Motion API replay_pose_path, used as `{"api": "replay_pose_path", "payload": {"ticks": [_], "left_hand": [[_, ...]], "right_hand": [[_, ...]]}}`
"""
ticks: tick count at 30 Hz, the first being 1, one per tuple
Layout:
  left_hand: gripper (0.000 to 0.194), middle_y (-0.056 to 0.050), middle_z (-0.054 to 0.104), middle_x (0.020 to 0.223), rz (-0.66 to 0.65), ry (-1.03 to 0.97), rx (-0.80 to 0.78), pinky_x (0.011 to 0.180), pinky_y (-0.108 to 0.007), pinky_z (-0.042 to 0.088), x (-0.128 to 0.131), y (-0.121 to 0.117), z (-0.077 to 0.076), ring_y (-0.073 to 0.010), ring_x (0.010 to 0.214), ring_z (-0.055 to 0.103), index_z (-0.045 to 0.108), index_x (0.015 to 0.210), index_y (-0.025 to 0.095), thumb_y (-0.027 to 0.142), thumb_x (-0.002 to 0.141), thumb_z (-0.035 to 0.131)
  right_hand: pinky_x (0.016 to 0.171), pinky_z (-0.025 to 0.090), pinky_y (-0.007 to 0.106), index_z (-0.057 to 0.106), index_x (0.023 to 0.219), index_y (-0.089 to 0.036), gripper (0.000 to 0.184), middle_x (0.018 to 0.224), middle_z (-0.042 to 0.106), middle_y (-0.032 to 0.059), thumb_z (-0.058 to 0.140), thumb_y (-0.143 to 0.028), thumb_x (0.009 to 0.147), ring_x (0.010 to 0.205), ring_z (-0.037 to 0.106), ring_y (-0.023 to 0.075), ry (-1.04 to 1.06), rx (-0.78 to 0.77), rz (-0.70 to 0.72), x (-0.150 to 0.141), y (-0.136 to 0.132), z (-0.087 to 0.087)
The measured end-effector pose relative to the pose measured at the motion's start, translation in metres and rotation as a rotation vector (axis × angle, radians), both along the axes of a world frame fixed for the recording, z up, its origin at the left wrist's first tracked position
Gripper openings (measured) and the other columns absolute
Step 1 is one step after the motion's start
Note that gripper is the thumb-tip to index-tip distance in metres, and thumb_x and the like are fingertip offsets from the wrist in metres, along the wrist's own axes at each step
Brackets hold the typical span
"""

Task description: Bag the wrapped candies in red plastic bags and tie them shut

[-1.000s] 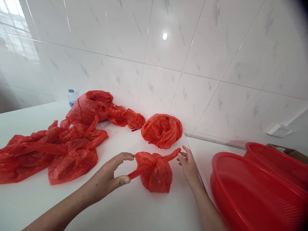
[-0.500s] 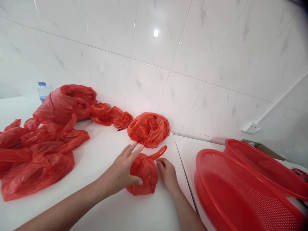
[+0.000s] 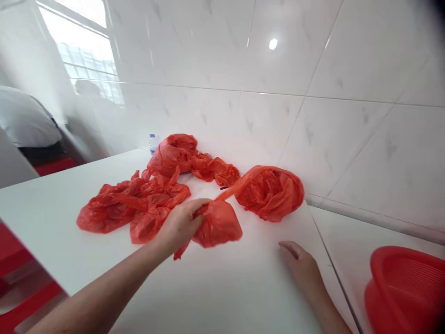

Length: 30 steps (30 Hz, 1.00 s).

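Note:
A small, bunched red plastic bag [image 3: 219, 226] hangs from my left hand [image 3: 184, 221], whose fingers are closed on its gathered side. One of its handles sticks up to the right, and a loose end dangles below my hand. My right hand [image 3: 302, 266] rests over the white table [image 3: 222, 287] with fingers curled together and nothing visible in them. Beyond both hands, against the wall, sits a rolled-open red plastic bag [image 3: 271, 192]. Several knotted red bags [image 3: 118, 208] lie in a heap just left of my left hand.
A bigger red bag [image 3: 174, 153] and crumpled smaller ones [image 3: 215, 170] line the tiled wall. Behind them stands a water bottle [image 3: 152, 144]. Red plastic baskets [image 3: 406, 283] are at right. Red stools [image 3: 28, 287] and a person in a white top [image 3: 28, 118] are at left.
My left hand has closed on the small red bag and carried it left, toward the heap. My right hand has come away from the bag. The view has swung left.

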<state>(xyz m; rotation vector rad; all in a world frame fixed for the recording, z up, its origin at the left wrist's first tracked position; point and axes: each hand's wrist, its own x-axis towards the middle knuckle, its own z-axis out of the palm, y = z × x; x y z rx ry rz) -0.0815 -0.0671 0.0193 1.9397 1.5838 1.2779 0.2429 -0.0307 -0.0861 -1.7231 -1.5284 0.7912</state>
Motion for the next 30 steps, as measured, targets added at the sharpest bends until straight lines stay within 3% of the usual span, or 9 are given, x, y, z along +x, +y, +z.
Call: {"api": "replay_pose_path", "payload": {"ticks": [6,8,11,15,19,22,25,28,30], "left_hand": [[0.039,-0.001,0.067,0.099,0.555,0.212,0.135,0.081,-0.033,0.046,-0.077,-0.002,0.033,-0.0219,0.087,0.06,0.057,0.121,0.024,0.024,0.083,0.047],[0.042,-0.006,0.058,0.119,0.65,0.329,0.127,0.089,-0.04,0.044,-0.093,-0.005,0.033,-0.0261,0.102,0.057,0.049,0.128,0.022,0.03,0.087,0.044],[0.049,-0.013,0.037,0.142,0.71,0.477,0.103,0.1,-0.05,0.036,-0.1,-0.007,0.018,-0.0342,0.127,0.039,0.041,0.133,0.018,0.037,0.088,0.045],[0.044,-0.01,0.028,0.15,0.507,0.677,0.12,0.109,-0.052,0.022,-0.091,-0.002,-0.017,-0.0322,0.14,0.019,0.045,0.13,0.02,0.034,0.088,0.045],[0.044,-0.005,0.033,0.15,0.208,0.773,-0.036,0.108,-0.062,0.013,-0.09,0.008,-0.042,-0.0375,0.141,0.015,0.057,0.122,0.029,0.032,0.078,0.057],[0.036,-0.01,0.046,0.141,0.186,0.76,-0.11,0.103,-0.063,0.021,-0.097,0.014,-0.048,-0.0401,0.133,0.031,0.062,0.116,0.024,0.031,0.081,0.053],[0.034,-0.011,0.049,0.138,0.23,0.769,-0.027,0.102,-0.062,0.024,-0.093,0.02,-0.047,-0.0389,0.129,0.036,0.062,0.116,0.022,0.028,0.086,0.047],[0.035,-0.012,0.048,0.137,0.192,0.749,0.102,0.102,-0.059,0.028,-0.069,0.033,-0.047,-0.0369,0.129,0.037,0.06,0.119,0.023,0.03,0.086,0.048],[0.034,-0.012,0.052,0.131,0.07,0.683,0.148,0.098,-0.052,0.037,-0.044,0.045,-0.048,-0.0334,0.121,0.046,0.061,0.117,0.023,0.033,0.086,0.049]], "right_hand": [[0.085,0.045,0.035,0.066,0.095,-0.027,0.033,0.108,0.067,0.0015,0.049,-0.047,0.075,0.102,0.06,0.0241,-0.044,-0.021,-0.012,0.001,0.002,-0.003],[0.086,0.045,0.035,0.066,0.094,-0.026,0.033,0.107,0.068,0.0021,0.049,-0.047,0.075,0.101,0.06,0.0242,-0.042,-0.009,-0.01,0.001,0.003,-0.005],[0.087,0.044,0.035,0.065,0.094,-0.025,0.032,0.107,0.067,0.0026,0.048,-0.046,0.076,0.101,0.06,0.0241,-0.036,0.006,-0.01,0.0,0.004,-0.006],[0.087,0.044,0.036,0.065,0.094,-0.025,0.032,0.106,0.068,0.003,0.048,-0.044,0.076,0.1,0.06,0.024,-0.024,0.027,-0.017,-0.002,0.002,-0.004],[0.085,0.044,0.035,0.065,0.093,-0.023,0.03,0.103,0.068,0.0032,0.047,-0.042,0.077,0.099,0.06,0.0231,-0.017,0.05,0.001,-0.003,0.001,-0.003],[0.083,0.045,0.035,0.064,0.092,-0.023,0.029,0.1,0.068,0.0031,0.046,-0.041,0.078,0.096,0.061,0.0226,-0.018,0.052,0.006,-0.004,0.001,-0.002],[0.081,0.045,0.035,0.065,0.092,-0.024,0.028,0.098,0.069,0.0026,0.046,-0.04,0.078,0.092,0.062,0.0221,-0.031,0.065,-0.003,-0.006,0.002,-0.002],[0.08,0.045,0.034,0.064,0.091,-0.024,0.026,0.097,0.069,0.002,0.046,-0.038,0.079,0.09,0.062,0.0214,-0.037,0.075,-0.007,-0.007,0.002,-0.001],[0.08,0.045,0.033,0.064,0.091,-0.024,0.025,0.098,0.069,0.0014,0.046,-0.037,0.079,0.09,0.062,0.0207,-0.037,0.075,-0.012,-0.009,0.002,0.0]]}}
